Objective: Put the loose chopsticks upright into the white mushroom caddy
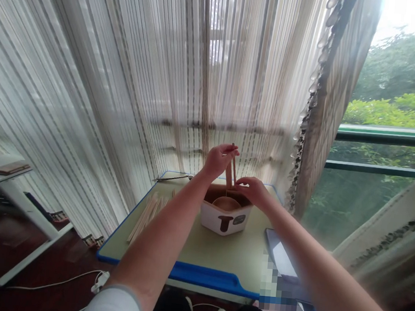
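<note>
White-grey sleeve (116,305) and bare forearms (160,236) nearest; both hands at white, angular, brown-lined box (209,218)

Left hand (220,160) is above the box's far rim, fingers closed on the top of a thin, straight, brown, wood-looking strip (234,171). Right hand (255,190) is at the box's far right rim, fingertips by the strip's lower end; can't tell if they grip it. Wider brown upright strip (228,176) just beside the thin one, above the box; can't tell if joined to it. Round brown object (227,204) inside the box.

Thin strip: probably light, stiff, not slippery, could snap if bent. Best hold likely a pinch at the top, with the lower end steadied.

Pale green, blue-edged table (217,253) under the box. Left of box: loose pale wooden sticks (143,222). Beyond them, far left of box: slim metallic tool (172,177), type unclear. Right of box: dark flat device (286,256), partly pixelated. Behind box: sheer striped curtain (135,71). Far right of box: window (382,146), greenery outside. Dark red floor (48,267) below.
</note>
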`<move>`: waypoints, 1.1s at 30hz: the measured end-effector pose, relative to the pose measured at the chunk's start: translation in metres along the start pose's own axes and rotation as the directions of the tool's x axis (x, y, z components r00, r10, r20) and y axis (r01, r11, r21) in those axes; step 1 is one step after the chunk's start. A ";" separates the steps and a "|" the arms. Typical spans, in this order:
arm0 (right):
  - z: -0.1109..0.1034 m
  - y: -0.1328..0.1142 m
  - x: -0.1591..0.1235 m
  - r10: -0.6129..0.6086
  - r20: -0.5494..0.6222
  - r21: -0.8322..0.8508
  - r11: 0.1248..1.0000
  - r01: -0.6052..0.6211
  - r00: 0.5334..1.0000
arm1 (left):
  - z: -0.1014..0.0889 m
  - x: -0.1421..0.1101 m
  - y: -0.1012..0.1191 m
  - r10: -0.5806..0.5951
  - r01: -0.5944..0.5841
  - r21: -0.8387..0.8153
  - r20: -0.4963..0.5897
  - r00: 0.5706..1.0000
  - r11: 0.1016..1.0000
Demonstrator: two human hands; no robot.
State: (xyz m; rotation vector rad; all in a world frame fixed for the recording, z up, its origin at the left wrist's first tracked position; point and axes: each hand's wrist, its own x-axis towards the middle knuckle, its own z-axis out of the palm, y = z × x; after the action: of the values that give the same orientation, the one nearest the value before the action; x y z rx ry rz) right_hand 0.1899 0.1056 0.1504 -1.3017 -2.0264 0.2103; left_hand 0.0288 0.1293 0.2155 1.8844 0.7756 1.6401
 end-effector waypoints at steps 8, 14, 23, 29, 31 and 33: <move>0.005 0.003 0.007 -0.048 -0.048 0.020 0.999 0.049 0.998 | -0.005 0.003 -0.002 -0.041 0.036 0.061 0.081 0.996 0.997; 0.010 0.008 0.005 -0.069 -0.021 0.034 0.997 0.070 0.997 | -0.015 0.002 0.000 -0.046 0.040 0.059 0.098 0.994 0.997; 0.010 0.005 0.004 -0.066 0.020 0.117 0.991 0.063 0.998 | -0.016 -0.003 0.003 -0.016 -0.031 0.286 0.160 0.987 0.958; 0.011 0.006 0.002 -0.061 0.055 0.166 0.985 0.051 0.997 | -0.017 -0.007 -0.002 -0.078 0.027 0.286 0.168 0.983 0.958; 0.012 0.006 0.002 -0.038 0.039 0.165 0.986 0.031 0.999 | -0.018 -0.009 -0.005 -0.079 0.037 0.257 0.156 0.985 0.966; 0.012 0.004 0.003 -0.008 0.023 0.156 0.988 0.005 1.000 | -0.019 -0.011 -0.010 -0.087 0.055 0.210 0.147 0.985 0.976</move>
State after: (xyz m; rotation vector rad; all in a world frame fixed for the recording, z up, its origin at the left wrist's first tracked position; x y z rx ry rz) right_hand 0.1848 0.1128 0.1410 -1.1999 -1.9904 0.3754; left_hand 0.0077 0.1285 0.2033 2.0719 0.9655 1.3951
